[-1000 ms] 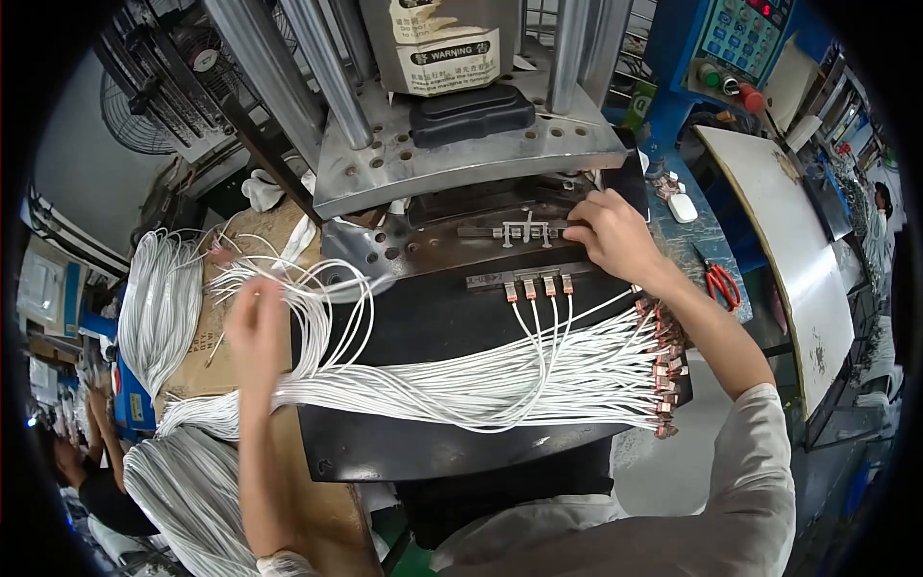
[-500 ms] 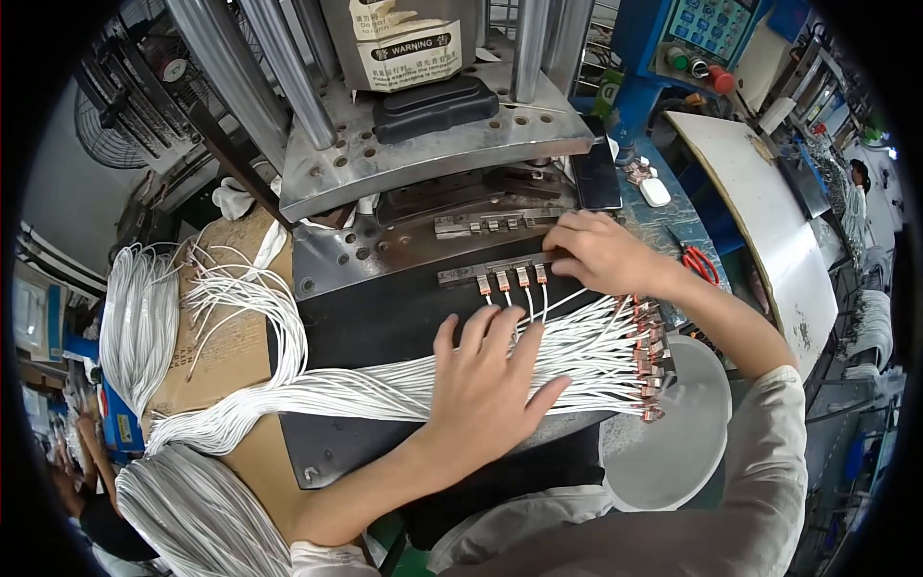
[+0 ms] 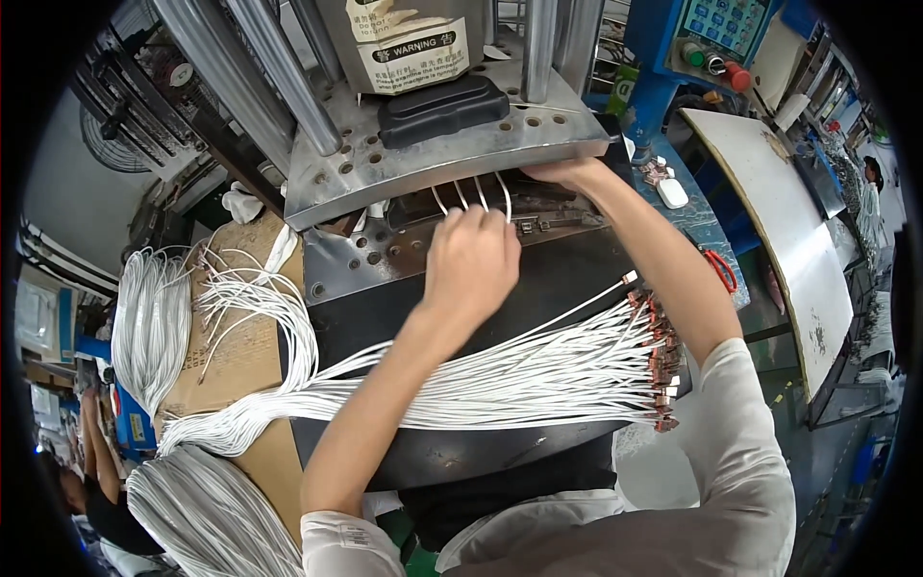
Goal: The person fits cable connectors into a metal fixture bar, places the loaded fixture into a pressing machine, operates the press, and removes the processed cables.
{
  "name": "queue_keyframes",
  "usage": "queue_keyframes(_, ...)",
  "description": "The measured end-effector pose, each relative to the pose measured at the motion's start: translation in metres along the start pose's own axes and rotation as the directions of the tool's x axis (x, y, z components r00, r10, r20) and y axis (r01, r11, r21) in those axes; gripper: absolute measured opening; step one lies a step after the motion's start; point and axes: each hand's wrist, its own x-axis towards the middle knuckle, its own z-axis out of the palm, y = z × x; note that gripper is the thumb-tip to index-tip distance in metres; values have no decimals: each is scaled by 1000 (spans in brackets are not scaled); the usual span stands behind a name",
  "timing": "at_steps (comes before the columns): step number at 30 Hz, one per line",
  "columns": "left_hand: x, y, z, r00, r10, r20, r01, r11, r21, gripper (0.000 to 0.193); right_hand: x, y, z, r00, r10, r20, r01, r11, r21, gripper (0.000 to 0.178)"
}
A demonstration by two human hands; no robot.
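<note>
My left hand [image 3: 469, 264] is closed round several white cables [image 3: 484, 195] in front of the press. Their upper ends run up beneath the thick upper metal plate [image 3: 447, 154], where that plate hides them. Under the right part of the same plate, my right hand [image 3: 561, 171] reaches in; its fingers are out of sight. Just right of my left hand, a slotted metal bar [image 3: 548, 227] shows on the lower plate [image 3: 380, 258]. A large bundle of white cables [image 3: 519, 375] with copper-coloured connector ends [image 3: 661, 361] lies below my hands.
Coiled white cables [image 3: 154, 332] and a looser cable bunch [image 3: 284, 303] rest on cardboard [image 3: 240, 351] at left. Right are red-handled pliers [image 3: 721, 271], a white case [image 3: 672, 193] and a control panel [image 3: 721, 43]. A person works at far left.
The bar with several cable ends has left the black surface. My left hand has moved up to the press with the cables; my right hand has gone under the upper plate.
</note>
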Motion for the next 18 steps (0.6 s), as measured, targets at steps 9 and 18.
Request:
queue_keyframes(9, 22, -29, -3, 960, -216, 179, 190, 970, 152, 28, 42, 72, 30, 974, -180, -138, 220, 894, 391, 39)
queue_keyframes(18, 5, -36, -5, 981, -142, 131, 92, 940, 330, 30, 6, 4, 25, 950, -311, 43, 257, 694, -673, 38)
